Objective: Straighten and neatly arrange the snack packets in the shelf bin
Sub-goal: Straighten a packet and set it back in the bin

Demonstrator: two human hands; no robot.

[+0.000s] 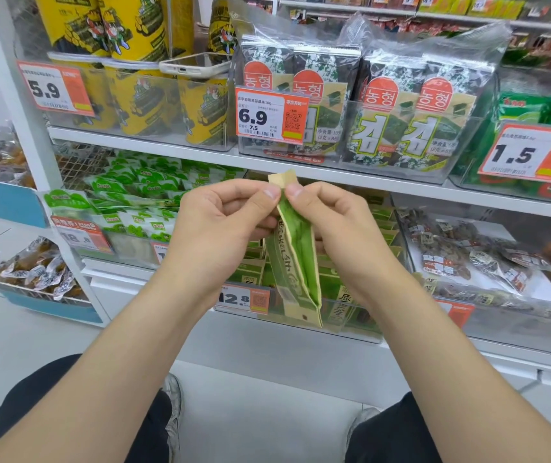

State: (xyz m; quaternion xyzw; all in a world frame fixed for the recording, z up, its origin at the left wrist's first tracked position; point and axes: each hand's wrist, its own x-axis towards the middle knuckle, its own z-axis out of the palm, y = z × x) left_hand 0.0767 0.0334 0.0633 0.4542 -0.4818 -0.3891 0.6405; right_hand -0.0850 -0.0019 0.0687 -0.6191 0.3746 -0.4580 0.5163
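The left hand (220, 225) and right hand (337, 225) pinch the top of the green snack packet (296, 255), which hangs upright before the shelf bin (361, 324).

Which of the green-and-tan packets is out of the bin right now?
The one packet both hands hold: left hand and right hand pinch its top flap. The others sit in the clear bin behind.
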